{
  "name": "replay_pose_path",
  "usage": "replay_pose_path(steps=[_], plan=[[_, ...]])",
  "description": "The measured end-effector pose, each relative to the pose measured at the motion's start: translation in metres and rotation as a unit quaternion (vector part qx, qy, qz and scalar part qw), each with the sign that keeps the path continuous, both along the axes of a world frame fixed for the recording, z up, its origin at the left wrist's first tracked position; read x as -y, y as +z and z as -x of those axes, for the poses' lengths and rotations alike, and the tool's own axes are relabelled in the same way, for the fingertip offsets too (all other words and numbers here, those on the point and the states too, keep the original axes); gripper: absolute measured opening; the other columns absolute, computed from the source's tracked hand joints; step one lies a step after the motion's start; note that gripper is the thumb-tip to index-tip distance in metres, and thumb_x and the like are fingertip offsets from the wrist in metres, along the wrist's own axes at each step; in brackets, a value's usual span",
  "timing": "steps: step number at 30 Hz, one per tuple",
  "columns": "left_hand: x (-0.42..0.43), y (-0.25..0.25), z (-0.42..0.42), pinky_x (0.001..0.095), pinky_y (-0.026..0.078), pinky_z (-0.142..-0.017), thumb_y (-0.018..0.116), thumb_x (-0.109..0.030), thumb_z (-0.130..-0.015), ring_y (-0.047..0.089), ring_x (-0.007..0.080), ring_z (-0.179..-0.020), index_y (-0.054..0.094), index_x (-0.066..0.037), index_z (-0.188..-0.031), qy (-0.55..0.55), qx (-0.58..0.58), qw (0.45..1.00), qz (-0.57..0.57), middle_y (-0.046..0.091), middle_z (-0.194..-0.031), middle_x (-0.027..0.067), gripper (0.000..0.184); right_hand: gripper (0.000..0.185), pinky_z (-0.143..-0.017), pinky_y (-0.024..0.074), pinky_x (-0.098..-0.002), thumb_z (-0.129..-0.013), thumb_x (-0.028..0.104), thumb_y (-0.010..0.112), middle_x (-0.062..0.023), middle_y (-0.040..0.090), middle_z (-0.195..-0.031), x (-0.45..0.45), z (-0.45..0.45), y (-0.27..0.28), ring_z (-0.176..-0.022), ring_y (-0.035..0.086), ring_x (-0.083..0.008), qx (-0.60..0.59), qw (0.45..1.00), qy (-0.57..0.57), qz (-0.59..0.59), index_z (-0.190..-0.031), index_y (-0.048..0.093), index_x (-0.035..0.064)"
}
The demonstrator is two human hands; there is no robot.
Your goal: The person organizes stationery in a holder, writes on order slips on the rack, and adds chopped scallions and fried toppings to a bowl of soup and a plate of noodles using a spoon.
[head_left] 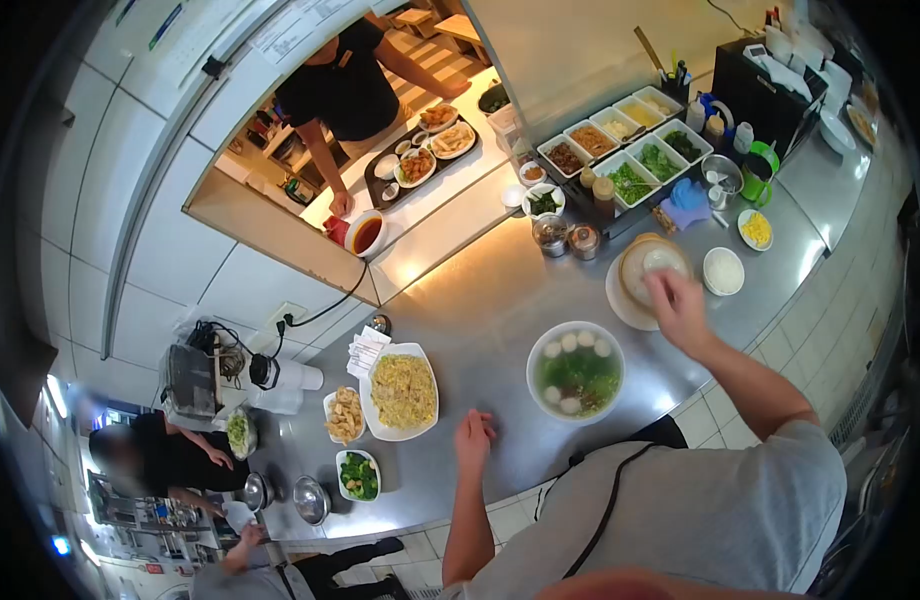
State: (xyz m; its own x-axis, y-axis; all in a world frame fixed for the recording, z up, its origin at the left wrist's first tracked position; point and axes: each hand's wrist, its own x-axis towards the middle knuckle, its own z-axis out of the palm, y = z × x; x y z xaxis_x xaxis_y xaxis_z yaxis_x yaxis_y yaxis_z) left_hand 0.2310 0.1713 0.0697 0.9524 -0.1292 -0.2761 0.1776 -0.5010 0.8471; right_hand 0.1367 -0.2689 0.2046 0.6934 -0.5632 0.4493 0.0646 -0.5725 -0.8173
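Observation:
My right hand (pixel 678 305) reaches over a round, pale lidded pot (pixel 635 296) with a tan rim, standing on a white plate (pixel 620 306). Its fingers are pinched together at the lid (pixel 662 260), near its raised middle. Left of that plate is a large white bowl of green soup (pixel 577 372) with several pale balls in it. My left hand (pixel 474 437) hovers by the counter's front edge, fingers loosely curled, with nothing visible in them. Nearest to it is a white dish of fried rice (pixel 404 391). A small bowl of rice (pixel 723 271) sits right of the pot.
Dishes of greens (pixel 359 475) and fried pieces (pixel 344 415) stand on the left. A topping rack (pixel 630 150) lines the back. Beyond the hatch, a person (pixel 345 90) stands by a loaded tray (pixel 420 190). Two more people, one in black (pixel 190 450), work at lower left.

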Motion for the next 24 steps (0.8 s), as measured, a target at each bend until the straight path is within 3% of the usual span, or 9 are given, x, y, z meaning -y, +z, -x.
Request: replay_pose_path(steps=[3,7,9,10,12,14,24], plan=[[-0.007,-0.015,-0.003,0.0321,0.047,-0.059,0.044,-0.041,-0.115,0.060,0.0139,-0.060,0.074,0.000,-0.098,0.007,0.000,1.000,0.003,0.064,-0.065,0.0046,0.054,0.021,-0.057,0.0465,-0.0320,-0.104,0.016,0.067,-0.0107,0.065,-0.072,-0.008,0.046,-0.053,-0.060,0.057,-0.0150,-0.103,0.993,0.015,-0.058,-0.094,0.072,-0.0012],[0.008,-0.004,-0.012,0.0332,0.048,-0.060,0.045,-0.042,-0.115,0.062,0.0150,-0.060,0.074,0.000,-0.100,-0.006,-0.015,0.999,-0.034,0.065,-0.066,0.0062,0.053,0.019,-0.056,0.0478,-0.0366,-0.102,0.015,0.068,-0.0135,0.066,-0.070,-0.014,0.078,-0.114,-0.058,0.061,-0.0226,-0.085,0.996,0.024,-0.021,-0.090,0.072,-0.0003],[0.016,-0.001,-0.018,0.0340,0.049,-0.061,0.045,-0.043,-0.115,0.062,0.0152,-0.060,0.073,0.000,-0.101,-0.017,-0.009,0.998,-0.053,0.065,-0.066,0.0068,0.053,0.019,-0.055,0.0485,-0.0416,-0.099,0.015,0.070,-0.0160,0.065,-0.069,-0.011,0.088,-0.126,-0.058,0.063,-0.0309,-0.137,0.989,0.046,-0.023,-0.085,0.070,0.0015],[0.018,0.001,-0.020,0.0347,0.049,-0.062,0.045,-0.043,-0.115,0.063,0.0155,-0.061,0.073,-0.001,-0.101,-0.038,0.010,0.997,-0.072,0.065,-0.066,0.0073,0.053,0.019,-0.055,0.0485,-0.0416,-0.099,0.015,0.070,-0.0160,0.065,-0.069,-0.005,0.092,-0.137,-0.058,0.063,-0.0309,-0.142,0.988,0.046,-0.026,-0.085,0.070,0.0015],[0.026,0.005,-0.023,0.0353,0.050,-0.062,0.045,-0.043,-0.115,0.064,0.0158,-0.062,0.073,-0.001,-0.102,-0.058,0.022,0.994,-0.092,0.065,-0.065,0.0078,0.052,0.023,-0.055,0.0489,-0.0442,-0.097,0.015,0.071,-0.0164,0.062,-0.067,0.008,0.093,-0.161,-0.059,0.062,-0.0342,-0.138,0.986,0.062,0.069,-0.079,0.066,0.0028],[0.029,0.009,-0.024,0.0312,0.047,-0.063,0.043,-0.044,-0.115,0.060,0.0124,-0.063,0.073,-0.001,-0.103,-0.041,-0.002,0.996,-0.084,0.065,-0.067,0.0054,0.055,0.024,-0.056,0.0494,-0.0451,-0.097,0.015,0.072,-0.0166,0.061,-0.067,0.012,0.092,-0.170,-0.059,0.061,-0.0356,-0.160,0.983,0.062,0.064,-0.077,0.064,0.0032],[0.023,-0.001,-0.030,0.0305,0.046,-0.063,0.043,-0.043,-0.116,0.060,0.0122,-0.063,0.072,0.000,-0.104,-0.059,-0.014,0.995,-0.077,0.064,-0.067,0.0050,0.053,0.019,-0.058,0.0525,-0.0459,-0.095,0.012,0.074,-0.0162,0.065,-0.071,0.014,0.085,-0.162,-0.063,0.065,-0.0372,-0.158,0.980,0.075,0.091,-0.081,0.064,0.0042]])
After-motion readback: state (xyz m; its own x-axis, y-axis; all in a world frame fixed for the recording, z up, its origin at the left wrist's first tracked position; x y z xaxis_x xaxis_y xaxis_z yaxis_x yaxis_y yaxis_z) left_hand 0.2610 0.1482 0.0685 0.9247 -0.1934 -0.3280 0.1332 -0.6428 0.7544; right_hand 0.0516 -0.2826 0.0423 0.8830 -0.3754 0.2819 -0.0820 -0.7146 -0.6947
